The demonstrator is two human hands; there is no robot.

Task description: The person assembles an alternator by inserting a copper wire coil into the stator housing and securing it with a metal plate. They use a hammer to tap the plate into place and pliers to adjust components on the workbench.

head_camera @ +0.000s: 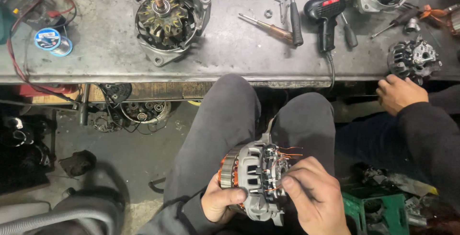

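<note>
A grey alternator housing (253,168) with copper stator windings and loose copper wire ends rests on my lap, above my grey trousers. My left hand (221,202) grips it from below, thumb laid across the casing. My right hand (314,194) is at its rear end, fingers pinched at the copper wires by the black rectifier part. At the right, another person's hand (397,93) in a dark sleeve rests at the metal bench edge, close to a small finned alternator part (413,60).
The metal workbench (105,48) carries an opened alternator with rotor (167,22), a brown-handled screwdriver (268,28), a black soldering gun (327,12), a solder spool (50,41) and red cables. Parts lie under the bench; a green crate (378,211) stands at lower right.
</note>
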